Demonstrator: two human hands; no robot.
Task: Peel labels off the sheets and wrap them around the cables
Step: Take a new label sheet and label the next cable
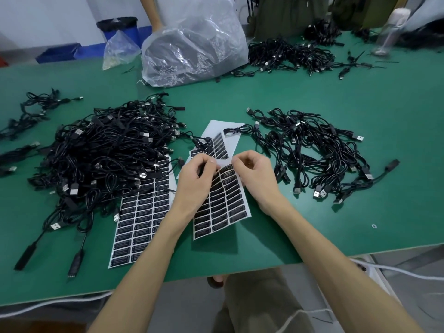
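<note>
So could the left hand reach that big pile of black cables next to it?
Probably yes: the big pile of black cables lies close beside the left hand, though that hand now grips the white label sheet.

Table [336,231] holds everything. Big cable pile [108,150] at left. Smaller cable pile [312,152] at right. Middle sheet [221,200] between piles; left hand [197,179] and right hand [254,174] pinch its far end. Second sheet [141,219] just left, far end under big cable pile. Third sheet [223,138] behind hands. Big bag [194,44] at back, far cables [288,54] right of it.
</note>
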